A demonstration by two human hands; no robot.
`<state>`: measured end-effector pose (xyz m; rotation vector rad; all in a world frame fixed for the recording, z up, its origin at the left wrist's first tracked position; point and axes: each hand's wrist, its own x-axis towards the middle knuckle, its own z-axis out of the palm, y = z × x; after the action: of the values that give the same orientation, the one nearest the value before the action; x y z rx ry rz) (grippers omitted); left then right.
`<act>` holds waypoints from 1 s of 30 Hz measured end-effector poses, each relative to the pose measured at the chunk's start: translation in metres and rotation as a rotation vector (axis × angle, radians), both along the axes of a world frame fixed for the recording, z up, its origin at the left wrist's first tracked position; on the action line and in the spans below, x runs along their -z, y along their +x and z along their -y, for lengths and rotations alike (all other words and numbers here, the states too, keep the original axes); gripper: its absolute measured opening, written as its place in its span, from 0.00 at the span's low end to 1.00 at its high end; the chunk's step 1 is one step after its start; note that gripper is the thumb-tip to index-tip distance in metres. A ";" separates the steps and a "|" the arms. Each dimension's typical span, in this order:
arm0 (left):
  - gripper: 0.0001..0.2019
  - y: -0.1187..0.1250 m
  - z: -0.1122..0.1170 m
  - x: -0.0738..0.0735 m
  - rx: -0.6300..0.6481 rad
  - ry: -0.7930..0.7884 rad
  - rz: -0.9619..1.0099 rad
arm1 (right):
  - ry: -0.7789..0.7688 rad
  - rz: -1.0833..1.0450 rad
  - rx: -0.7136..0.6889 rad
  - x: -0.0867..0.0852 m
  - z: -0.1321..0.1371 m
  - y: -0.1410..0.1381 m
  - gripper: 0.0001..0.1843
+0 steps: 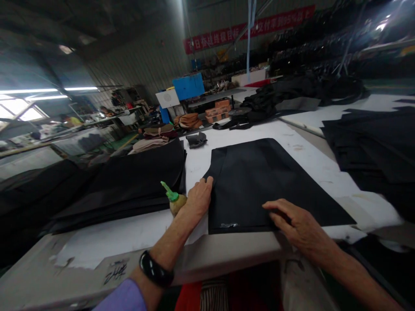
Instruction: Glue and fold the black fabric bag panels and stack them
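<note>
Head view: flat black rectangular fabric panel lies on the white paper-covered desk, near edge close to the desk's front lip, far-left corner folded over in a narrow flap. Left hand open, fingers flat, pressing the panel's left edge near that flap; wrist straight, forearm reaching forward, black watch on the wrist, lilac sleeve below. Right hand open, palm down, fingers spread toward the left, resting on the panel's near edge; forearm comes in from lower right. Neither hand grips anything.

Risks, as a judgement: small amber glue bottle with green nozzle stands just beside the left wrist, so a sideways sweep could tip it and smear the cloth. A shiny smear sits at the panel's near edge; uneven pressing could wrinkle the layer or shift it off square. Stack of black fabric sheets lies left of the bottle, more black pieces far right.
</note>
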<state>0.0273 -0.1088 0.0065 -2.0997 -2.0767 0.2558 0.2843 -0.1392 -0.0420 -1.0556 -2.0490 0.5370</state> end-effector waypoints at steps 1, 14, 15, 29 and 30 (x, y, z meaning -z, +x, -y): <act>0.13 -0.001 0.000 0.002 -0.003 -0.004 0.005 | -0.012 -0.004 -0.012 0.002 -0.001 -0.006 0.12; 0.12 -0.007 -0.003 0.014 -0.032 -0.030 0.024 | -0.083 0.044 -0.046 0.007 -0.005 -0.027 0.12; 0.13 -0.007 -0.002 0.013 -0.024 -0.037 0.033 | -0.087 0.047 -0.044 0.007 -0.005 -0.028 0.12; 0.10 -0.006 0.002 0.017 -0.031 -0.081 0.051 | -0.188 0.066 0.030 0.023 -0.009 -0.031 0.13; 0.10 -0.007 0.001 0.017 -0.035 -0.079 0.054 | -0.185 0.060 0.040 0.024 -0.010 -0.031 0.13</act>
<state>0.0200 -0.1102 -0.0105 -2.1392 -2.1697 0.2941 0.2528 -0.1297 -0.0656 -1.2314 -2.0563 0.6923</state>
